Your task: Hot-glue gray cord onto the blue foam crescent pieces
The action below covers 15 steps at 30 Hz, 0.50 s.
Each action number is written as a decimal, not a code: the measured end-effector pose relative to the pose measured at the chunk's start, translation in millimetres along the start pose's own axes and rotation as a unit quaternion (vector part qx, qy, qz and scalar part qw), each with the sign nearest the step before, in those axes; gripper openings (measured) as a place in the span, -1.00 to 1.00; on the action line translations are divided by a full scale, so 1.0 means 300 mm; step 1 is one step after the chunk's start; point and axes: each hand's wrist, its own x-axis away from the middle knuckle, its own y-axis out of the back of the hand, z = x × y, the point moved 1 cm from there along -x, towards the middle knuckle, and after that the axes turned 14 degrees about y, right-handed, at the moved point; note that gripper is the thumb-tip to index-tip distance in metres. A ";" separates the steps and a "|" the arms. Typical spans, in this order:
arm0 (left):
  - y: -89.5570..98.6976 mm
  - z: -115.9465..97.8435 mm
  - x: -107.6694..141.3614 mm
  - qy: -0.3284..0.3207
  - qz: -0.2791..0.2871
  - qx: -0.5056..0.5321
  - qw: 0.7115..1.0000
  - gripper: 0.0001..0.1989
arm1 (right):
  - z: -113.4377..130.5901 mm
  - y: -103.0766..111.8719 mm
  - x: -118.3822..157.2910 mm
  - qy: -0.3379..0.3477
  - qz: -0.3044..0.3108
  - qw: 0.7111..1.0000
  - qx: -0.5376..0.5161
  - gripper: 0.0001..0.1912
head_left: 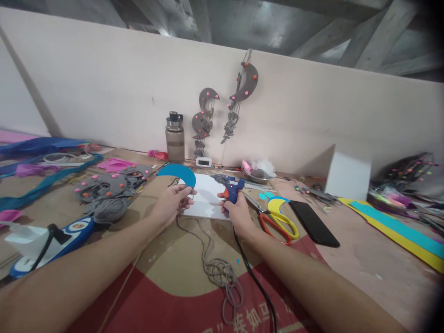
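Observation:
My left hand (175,202) is closed with its fingertips pinching the end of a blue crescent cutout (178,172), which arches up and to the left. A grey cord (197,231) runs from near those fingers down to a loose tangle on the table. In my right hand (239,212) is a blue hot glue gun (235,187) with an orange trigger, its nozzle pointing left and away from me. Its black cable trails toward me. Between the hands, a white sheet (208,203) lies flat. Scissors (277,224) with red and yellow handles lie right of my right hand.
A black phone (314,223) and a yellow-and-blue crescent (277,203) lie to the right. At the back stand a water bottle (175,138) and a small digital display (203,162). Grey felt pieces (114,185) and a power strip (78,231) are left. Crescent garlands (246,83) hang on the wall.

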 end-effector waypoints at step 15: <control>-0.088 -0.018 -0.077 -0.003 -0.026 0.035 0.999 -0.80 | 0.079 0.004 0.020 0.053 -0.020 0.997 -0.045 -0.74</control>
